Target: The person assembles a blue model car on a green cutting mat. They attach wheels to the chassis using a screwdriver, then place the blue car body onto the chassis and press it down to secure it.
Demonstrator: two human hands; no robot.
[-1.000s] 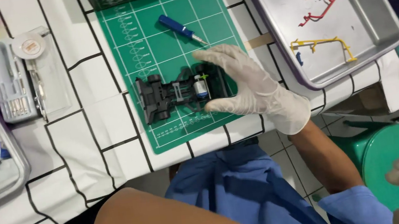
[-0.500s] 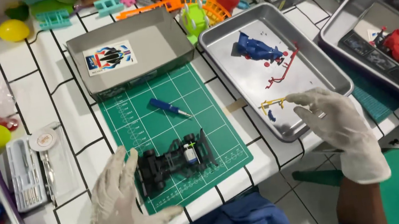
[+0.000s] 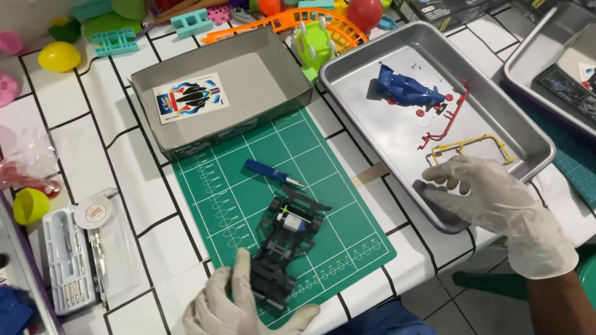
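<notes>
Two hands | left [image 3: 239, 327] grips black chassis [image 3: 282, 249] | right [image 3: 490, 199] open in tray [image 3: 533, 128]

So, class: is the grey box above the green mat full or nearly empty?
Nearly empty. The grey box shows a bare floor with only a sticker sheet lying flat inside.
</notes>
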